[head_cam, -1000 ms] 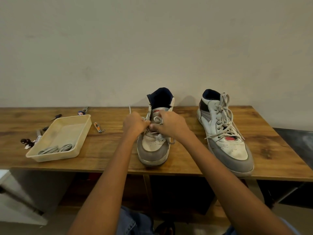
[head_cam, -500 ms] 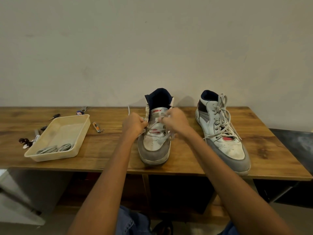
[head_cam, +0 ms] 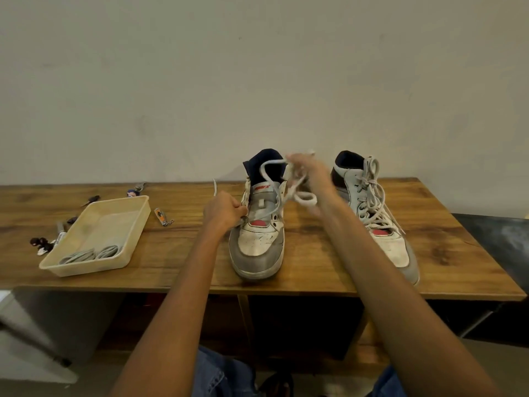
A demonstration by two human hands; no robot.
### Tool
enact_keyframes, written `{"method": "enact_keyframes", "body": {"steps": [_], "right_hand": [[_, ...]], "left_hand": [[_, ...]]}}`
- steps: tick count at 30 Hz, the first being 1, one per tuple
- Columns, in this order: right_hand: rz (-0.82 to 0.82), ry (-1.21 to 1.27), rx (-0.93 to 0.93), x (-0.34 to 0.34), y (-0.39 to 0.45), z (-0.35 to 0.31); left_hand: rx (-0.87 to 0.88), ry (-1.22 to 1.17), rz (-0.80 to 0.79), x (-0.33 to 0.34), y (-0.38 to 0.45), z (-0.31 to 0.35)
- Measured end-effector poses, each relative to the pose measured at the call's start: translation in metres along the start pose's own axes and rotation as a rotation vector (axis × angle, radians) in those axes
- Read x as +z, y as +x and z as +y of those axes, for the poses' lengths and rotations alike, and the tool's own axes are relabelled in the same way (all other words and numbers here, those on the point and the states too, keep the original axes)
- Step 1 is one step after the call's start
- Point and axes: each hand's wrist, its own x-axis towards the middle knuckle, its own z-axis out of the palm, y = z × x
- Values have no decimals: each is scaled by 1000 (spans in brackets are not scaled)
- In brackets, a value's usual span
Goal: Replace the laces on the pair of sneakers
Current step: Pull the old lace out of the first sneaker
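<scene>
Red tongue label (head_cam: pixel 262 188), unreadable, perhaps a brand; right hand (head_cam: pixel 310 174) grips lace (head_cam: pixel 300 193).

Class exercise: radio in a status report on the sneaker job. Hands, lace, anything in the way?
Left hand grips the near sneaker at its eyelets. Right hand, blurred, holds the old lace pulled up and mostly out. Other sneaker still laced. Nothing in the way.
</scene>
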Motion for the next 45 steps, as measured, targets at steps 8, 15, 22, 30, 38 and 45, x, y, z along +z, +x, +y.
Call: {"method": "enact_keyframes", "body": {"steps": [8, 15, 22, 30, 38, 45], "right_hand": [[-278, -1677, -391, 31, -5, 54], [-255, -1693, -385, 34, -9, 52], [140, -800, -238, 8, 1, 13], [191, -113, -200, -7, -19, -40], [-219, -1563, -402, 29, 0, 52], [-164, -1557, -357, 33, 3, 63]], "left_hand": [[16, -10, -14, -2, -3, -1], [27, -20, 0, -1, -5, -1], [-18, -60, 35, 4, -1, -5], [7, -81, -1, 5, 0, -3], [15, -64, 12, 3, -1, -3], [51, -41, 30, 3, -3, -3]]}}
